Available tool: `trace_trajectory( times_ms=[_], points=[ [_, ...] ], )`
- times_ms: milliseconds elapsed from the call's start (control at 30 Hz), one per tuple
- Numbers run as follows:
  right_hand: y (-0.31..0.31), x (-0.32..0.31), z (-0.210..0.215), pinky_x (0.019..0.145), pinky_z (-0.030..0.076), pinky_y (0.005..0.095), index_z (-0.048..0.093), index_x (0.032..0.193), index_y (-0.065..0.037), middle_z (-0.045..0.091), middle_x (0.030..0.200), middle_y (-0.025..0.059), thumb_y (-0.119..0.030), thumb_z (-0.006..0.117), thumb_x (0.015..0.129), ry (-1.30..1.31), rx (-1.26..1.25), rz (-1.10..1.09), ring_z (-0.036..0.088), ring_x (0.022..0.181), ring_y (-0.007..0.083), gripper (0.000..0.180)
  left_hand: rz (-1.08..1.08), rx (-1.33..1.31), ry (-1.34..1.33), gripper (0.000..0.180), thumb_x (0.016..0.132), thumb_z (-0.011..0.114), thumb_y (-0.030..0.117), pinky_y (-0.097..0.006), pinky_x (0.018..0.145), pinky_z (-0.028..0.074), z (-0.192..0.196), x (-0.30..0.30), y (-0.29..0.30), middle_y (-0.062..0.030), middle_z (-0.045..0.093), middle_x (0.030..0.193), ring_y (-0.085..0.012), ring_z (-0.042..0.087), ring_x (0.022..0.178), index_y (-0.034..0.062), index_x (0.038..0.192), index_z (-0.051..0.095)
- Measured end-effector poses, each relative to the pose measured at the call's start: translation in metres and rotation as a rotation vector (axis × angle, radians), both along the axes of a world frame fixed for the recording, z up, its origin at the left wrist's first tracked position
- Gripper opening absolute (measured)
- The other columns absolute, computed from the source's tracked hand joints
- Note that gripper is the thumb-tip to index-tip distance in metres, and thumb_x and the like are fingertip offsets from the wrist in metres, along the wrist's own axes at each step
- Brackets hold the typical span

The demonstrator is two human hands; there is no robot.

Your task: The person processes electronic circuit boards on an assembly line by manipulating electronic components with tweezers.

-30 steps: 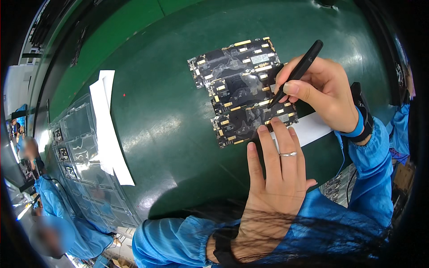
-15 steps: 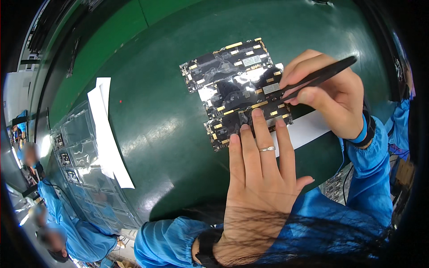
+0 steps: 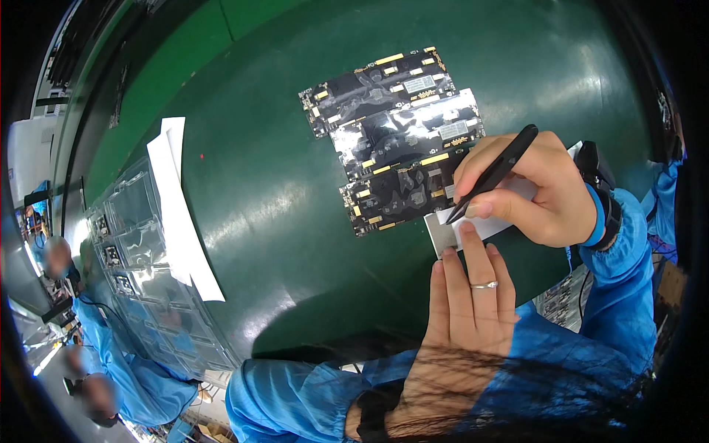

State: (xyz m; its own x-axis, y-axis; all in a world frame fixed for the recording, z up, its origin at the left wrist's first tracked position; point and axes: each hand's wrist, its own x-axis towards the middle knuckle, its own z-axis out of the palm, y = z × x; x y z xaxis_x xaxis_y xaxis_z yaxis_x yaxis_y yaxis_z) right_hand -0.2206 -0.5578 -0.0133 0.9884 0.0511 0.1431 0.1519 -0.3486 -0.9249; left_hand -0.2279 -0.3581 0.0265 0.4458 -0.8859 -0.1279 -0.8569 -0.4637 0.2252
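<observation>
My right hand [image 3: 543,193] grips black tweezers [image 3: 505,161], their tips down on the edge of a white sheet with a grey patch [image 3: 442,238]. Flat beside the tips lies my left hand [image 3: 473,295], fingers stretched out, a ring on one, fingertips on the sheet. Just beyond the hands, three black circuit boards are laid in a staggered row: a far board [image 3: 347,103], a middle board [image 3: 399,140] with a shiny film, and a near board [image 3: 402,193]. Pale labels show on the far and middle boards; my right hand partly covers the near board's right end.
On the left, a clear plastic tray [image 3: 140,221] holds a few small parts, with a folded white paper strip [image 3: 181,214] overlapping its edge. The green tabletop [image 3: 258,170] reflects overhead light. People in blue work clothes sit at the lower left. Dark hair strands cross my left wrist.
Both hands have moved off the boards toward the white sheet, the left sliding nearer and right. The tweezers' tips have gone from a board to the sheet. The near board's lower edge is uncovered.
</observation>
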Motion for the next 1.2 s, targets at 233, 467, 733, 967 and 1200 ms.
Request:
trace_trajectory(
  times_ms=[233,467,733,967,1200],
  points=[
    [0.003,-0.001,0.011,0.071,0.056,0.0268,0.066,0.101,0.004,0.070,0.086,0.0104,-0.004,0.068,0.092,0.176,0.257,-0.089,0.070,0.078,0.0146,0.012,-0.042,-0.012,-0.060,0.038,0.096,0.047,0.016,-0.042,0.099,0.052,0.001,0.005,0.001,-0.0340,0.056,0.131,-0.0346,0.061,0.112,-0.0060,0.124,0.060],
    [-0.003,0.011,0.010,0.076,0.055,0.0278,0.060,0.106,0.004,0.065,0.098,0.0141,-0.009,0.058,0.098,0.153,0.290,-0.157,0.065,0.083,0.0154,0.016,-0.051,0.081,0.000,0.047,0.095,0.052,0.028,-0.046,0.105,0.046,0.011,0.016,-0.005,-0.0258,0.049,0.142,-0.0344,0.056,0.119,-0.0038,0.129,0.058],
    [-0.030,0.017,0.003,0.075,0.054,0.0250,0.064,0.109,0.004,0.066,0.092,0.0063,-0.011,0.063,0.099,0.202,0.309,-0.165,0.066,0.080,0.0109,0.018,-0.027,-0.036,0.012,0.089,0.076,0.070,0.059,-0.050,0.112,0.038,-0.012,0.033,-0.017,-0.0209,0.045,0.146,-0.0387,0.046,0.132,0.0035,0.141,0.049],
    [-0.036,0.016,0.004,0.075,0.055,0.0254,0.063,0.110,0.004,0.066,0.093,0.0064,-0.012,0.064,0.099,0.196,0.277,-0.171,0.066,0.079,0.0114,0.020,-0.046,-0.028,-0.028,0.086,0.075,0.070,0.061,-0.051,0.113,0.037,-0.013,0.033,-0.016,-0.0196,0.045,0.146,-0.0379,0.045,0.133,0.0039,0.137,0.054],
    [-0.032,0.015,0.000,0.074,0.055,0.0250,0.064,0.109,0.004,0.066,0.094,0.0061,-0.013,0.064,0.098,0.181,0.261,-0.187,0.066,0.079,0.0115,0.020,-0.039,-0.024,-0.050,0.087,0.073,0.071,0.061,-0.052,0.113,0.037,-0.017,0.031,-0.017,-0.0183,0.045,0.146,-0.0373,0.045,0.133,0.0043,0.136,0.055]
  ],
)
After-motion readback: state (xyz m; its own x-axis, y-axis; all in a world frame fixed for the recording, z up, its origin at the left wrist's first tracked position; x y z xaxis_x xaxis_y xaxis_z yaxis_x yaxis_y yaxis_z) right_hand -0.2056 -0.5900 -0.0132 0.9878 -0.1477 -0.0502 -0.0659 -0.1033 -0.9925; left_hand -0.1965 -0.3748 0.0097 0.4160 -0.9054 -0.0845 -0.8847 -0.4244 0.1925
